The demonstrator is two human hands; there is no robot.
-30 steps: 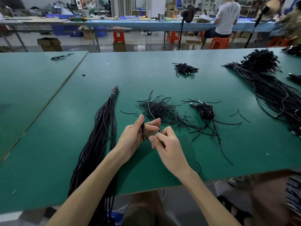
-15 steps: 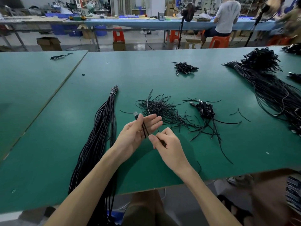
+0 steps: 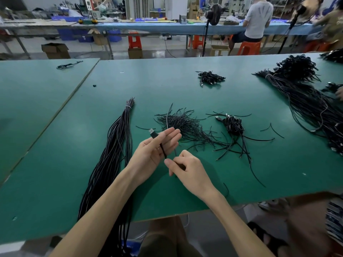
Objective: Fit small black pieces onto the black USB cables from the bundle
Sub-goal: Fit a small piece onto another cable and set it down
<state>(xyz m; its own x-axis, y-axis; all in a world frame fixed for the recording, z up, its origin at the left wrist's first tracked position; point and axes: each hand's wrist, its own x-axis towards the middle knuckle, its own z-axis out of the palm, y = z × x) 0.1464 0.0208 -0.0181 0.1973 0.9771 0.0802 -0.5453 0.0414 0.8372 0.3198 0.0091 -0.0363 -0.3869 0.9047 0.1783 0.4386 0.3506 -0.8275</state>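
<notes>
Bench: green top filling the middle of the frame, with all the black cable work on it.
Loose cables: a big sprawl at the right of the frame.
Bundle: long black cables tied near the top, running from left of centre down over the near bench edge.
Small black pieces: a thin, spiky heap at centre, just above the hands.
Coiled cables: a tight heap right of the pieces.
Left hand: palm up, fingers stretched nearly straight, carrying the cable.
Right hand: fingers curled, thumb and forefinger pinching the cable's lower end; whether they also held a piece, I could not tell.
USB cable: lay across the left palm, its plug jutting toward upper left.
</notes>
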